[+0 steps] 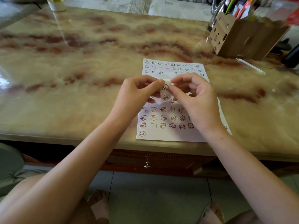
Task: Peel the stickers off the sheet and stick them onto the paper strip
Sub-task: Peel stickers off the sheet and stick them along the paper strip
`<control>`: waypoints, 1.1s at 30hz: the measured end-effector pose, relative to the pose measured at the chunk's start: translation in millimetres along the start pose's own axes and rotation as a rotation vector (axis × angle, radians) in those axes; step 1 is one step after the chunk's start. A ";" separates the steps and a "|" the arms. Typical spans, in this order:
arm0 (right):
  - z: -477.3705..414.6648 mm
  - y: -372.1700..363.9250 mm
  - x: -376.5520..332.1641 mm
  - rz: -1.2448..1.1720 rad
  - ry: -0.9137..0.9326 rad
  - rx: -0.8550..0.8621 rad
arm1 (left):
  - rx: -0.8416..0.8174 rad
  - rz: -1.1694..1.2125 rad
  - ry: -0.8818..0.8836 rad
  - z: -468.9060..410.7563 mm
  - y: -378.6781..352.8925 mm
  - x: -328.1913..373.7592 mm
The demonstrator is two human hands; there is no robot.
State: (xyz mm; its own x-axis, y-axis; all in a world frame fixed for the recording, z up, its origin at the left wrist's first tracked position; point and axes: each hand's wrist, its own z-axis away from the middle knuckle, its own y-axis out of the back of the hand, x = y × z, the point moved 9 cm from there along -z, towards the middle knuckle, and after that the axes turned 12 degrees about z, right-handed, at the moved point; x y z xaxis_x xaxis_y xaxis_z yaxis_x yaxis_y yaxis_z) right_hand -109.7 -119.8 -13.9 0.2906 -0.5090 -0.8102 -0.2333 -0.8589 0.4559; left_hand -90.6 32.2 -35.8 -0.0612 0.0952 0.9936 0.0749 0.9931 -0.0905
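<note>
The sticker sheet point(161, 120) lies flat with its near edge just inside the table's point(80, 78) front rim. Above its middle, the left hand point(137, 92) and right hand point(194, 101) both pinch the paper strip point(165, 91), which carries two stickers. Bare tabletop spreads wide to the left. A pen box point(239, 38) stands at the far right and a bottle point(56, 4) at the far left.

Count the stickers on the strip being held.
2. The upper sticker sits on the strip between the left hand and right hand; the lower sticker is just below it. Fingers may hide more.
</note>
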 end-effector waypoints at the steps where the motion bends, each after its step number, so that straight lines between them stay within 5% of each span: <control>1: 0.2 1.3 -1.8 0.029 0.023 0.012 | -0.004 0.000 -0.001 0.3 -0.3 0.0; 13: 0.7 0.7 -7.5 0.175 0.147 0.032 | -0.022 -0.002 0.013 1.4 -3.4 -1.7; 33: -3.5 -2.6 0.8 0.189 0.065 -0.045 | -0.026 -0.073 0.019 0.2 -4.8 -5.6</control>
State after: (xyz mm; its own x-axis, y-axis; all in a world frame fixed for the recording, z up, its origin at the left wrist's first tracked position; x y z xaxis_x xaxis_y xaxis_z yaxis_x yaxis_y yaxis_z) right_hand -105.6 -118.2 -14.5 0.3050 -0.6629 -0.6837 -0.2481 -0.7485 0.6150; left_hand -90.9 26.9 -40.9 -0.0483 0.0210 0.9986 0.0971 0.9951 -0.0163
